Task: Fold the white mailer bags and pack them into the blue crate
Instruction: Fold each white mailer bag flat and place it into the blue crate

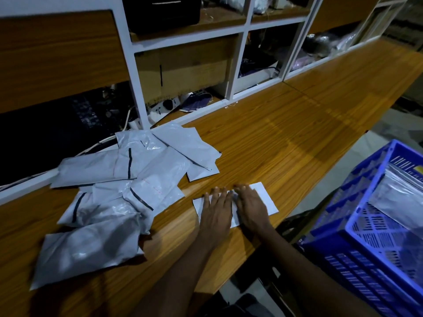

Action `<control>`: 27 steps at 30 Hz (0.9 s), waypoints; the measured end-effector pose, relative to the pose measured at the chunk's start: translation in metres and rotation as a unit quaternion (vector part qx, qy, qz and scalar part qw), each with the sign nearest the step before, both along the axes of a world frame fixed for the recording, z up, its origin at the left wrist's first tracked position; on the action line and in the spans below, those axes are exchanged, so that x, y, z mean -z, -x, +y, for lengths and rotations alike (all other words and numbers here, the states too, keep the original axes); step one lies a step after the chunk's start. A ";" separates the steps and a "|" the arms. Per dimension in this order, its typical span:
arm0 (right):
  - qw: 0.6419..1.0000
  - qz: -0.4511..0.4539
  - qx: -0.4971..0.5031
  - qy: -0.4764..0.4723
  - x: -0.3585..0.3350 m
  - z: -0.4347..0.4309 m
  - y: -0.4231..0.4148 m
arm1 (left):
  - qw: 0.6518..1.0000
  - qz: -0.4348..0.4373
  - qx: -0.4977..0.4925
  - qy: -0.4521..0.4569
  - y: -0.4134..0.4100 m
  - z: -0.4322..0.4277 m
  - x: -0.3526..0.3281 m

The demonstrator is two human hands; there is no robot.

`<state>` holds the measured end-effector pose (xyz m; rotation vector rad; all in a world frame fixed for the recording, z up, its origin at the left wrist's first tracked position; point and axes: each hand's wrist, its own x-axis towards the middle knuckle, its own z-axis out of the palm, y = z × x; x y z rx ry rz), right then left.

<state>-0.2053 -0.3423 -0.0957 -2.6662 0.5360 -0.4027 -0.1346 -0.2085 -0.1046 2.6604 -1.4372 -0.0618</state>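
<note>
Close under me, right of the heap of white mailer bags [109, 191], my left hand [216, 213] and right hand [251, 209], fingers spread flat, pressed a folded bag [266, 200] onto the counter [297, 138]. Creasing seemed the step in hand; next it would need lifting right into the blue crate [343, 264].

we see the blue crate [377, 239] only in part, cut off by the right and bottom edges of the frame. the pale bag [398, 197] inside it runs off the right edge too. the left hand [217, 211] and right hand [251, 207] cover the middle of the folded mailer bag [265, 197], and their fingertips blur. in the dark shelf [258, 56] at the top we cannot tell what lies there.
</note>
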 end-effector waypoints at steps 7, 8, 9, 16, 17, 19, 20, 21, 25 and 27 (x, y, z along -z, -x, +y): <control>0.985 0.137 -0.075 0.075 0.020 0.002 0.019 | 0.999 0.008 0.001 0.040 0.003 0.005 0.024; 0.984 0.144 -0.074 0.074 0.018 -0.003 0.018 | 0.999 0.009 0.000 0.044 0.002 0.006 0.023; 0.984 0.148 -0.069 0.069 0.016 -0.009 0.017 | 0.999 0.011 -0.002 0.046 0.001 0.005 0.022; 0.979 0.197 -0.026 0.052 0.016 -0.042 0.013 | 0.997 0.033 -0.019 0.064 -0.004 0.021 0.025; 0.977 0.205 -0.017 0.053 0.016 -0.046 0.012 | 0.997 0.036 -0.021 0.068 -0.005 0.024 0.025; 0.974 0.220 0.000 0.057 0.015 -0.051 0.010 | 0.997 0.038 -0.024 0.069 -0.006 0.029 0.025; 0.972 0.226 0.008 0.057 0.015 -0.053 0.010 | 0.997 0.038 -0.025 0.067 -0.006 0.032 0.025; 0.970 0.234 0.021 0.056 0.014 -0.055 0.009 | 0.997 0.037 -0.027 0.066 -0.007 0.034 0.024; 0.957 0.266 0.108 0.050 0.011 -0.058 0.005 | 0.998 0.025 -0.039 0.045 -0.008 0.039 0.020; 0.953 0.266 0.129 0.068 0.008 -0.056 0.002 | 0.999 0.011 -0.041 0.033 -0.009 0.039 0.017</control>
